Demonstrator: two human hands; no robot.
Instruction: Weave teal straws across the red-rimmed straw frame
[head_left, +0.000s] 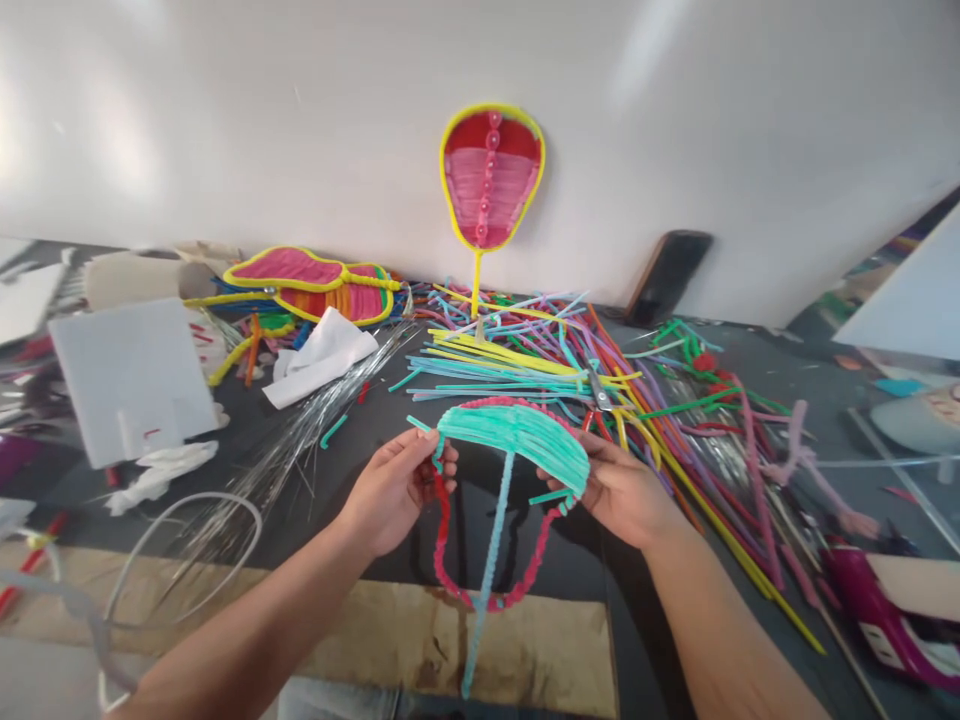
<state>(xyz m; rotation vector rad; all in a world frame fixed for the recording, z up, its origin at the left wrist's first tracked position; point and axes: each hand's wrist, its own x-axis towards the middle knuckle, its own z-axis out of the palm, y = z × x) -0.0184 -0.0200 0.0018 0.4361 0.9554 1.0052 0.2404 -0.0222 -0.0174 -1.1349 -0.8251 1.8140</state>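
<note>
Between my two hands I hold up a pipe-cleaner fan frame [517,432]. Its upper part is filled with turquoise strands, while the lower loop is pink and red with an open middle. A light blue twisted stem [491,545] runs down through the centre and beyond the loop. My left hand [397,485] pinches the left edge, where a short turquoise end sticks out. My right hand [619,488] grips the right edge, its fingers partly hidden behind the turquoise part. Another short turquoise end points inward near it.
A finished yellow-edged pink fan [491,180] stands against the white wall. Turquoise and yellow pipe cleaners [487,368] lie beyond my hands, with scissors [598,388] on them. Thin wires [300,440] spread at left. A phone [667,278] leans at right; a magenta glue gun [885,610] lies nearer.
</note>
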